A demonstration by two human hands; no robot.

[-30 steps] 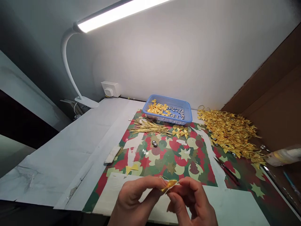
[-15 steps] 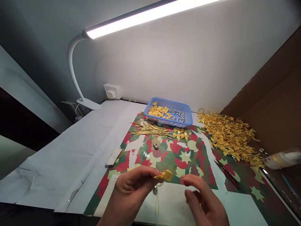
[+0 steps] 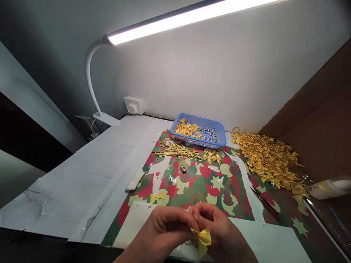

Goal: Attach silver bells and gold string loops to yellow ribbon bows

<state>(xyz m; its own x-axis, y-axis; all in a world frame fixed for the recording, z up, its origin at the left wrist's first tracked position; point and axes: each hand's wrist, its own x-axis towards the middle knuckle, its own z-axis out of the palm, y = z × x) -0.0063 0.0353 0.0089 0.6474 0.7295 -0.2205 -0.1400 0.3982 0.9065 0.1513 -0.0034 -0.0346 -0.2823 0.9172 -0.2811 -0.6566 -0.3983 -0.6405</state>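
Note:
Both my hands are together low in the middle, over the front of the table. My left hand (image 3: 167,232) pinches a yellow ribbon bow (image 3: 204,239), which hangs tilted between the hands. Against it, my right hand (image 3: 219,230) is closed, thumb and forefinger pressed on what looks like the bow's thin gold cord. Fingers hide the bow's knot, and the silver bell below it is out of sight. Another yellow bow (image 3: 157,198) lies just beyond my left hand. Farther off are silver bells (image 3: 183,169) and a bundle of gold cords (image 3: 178,150).
A blue basket (image 3: 175,136) at the back holds bows and bells, with several bows (image 3: 212,156) before it. Right lie a heap of finished bows (image 3: 268,160), dark scissors (image 3: 264,204) and a white bottle (image 3: 330,188). A lamp (image 3: 91,80) stands back left.
My right hand has moved left and closed beside my left hand. The held bow has shifted right and down, turning downward. The view has shifted slightly.

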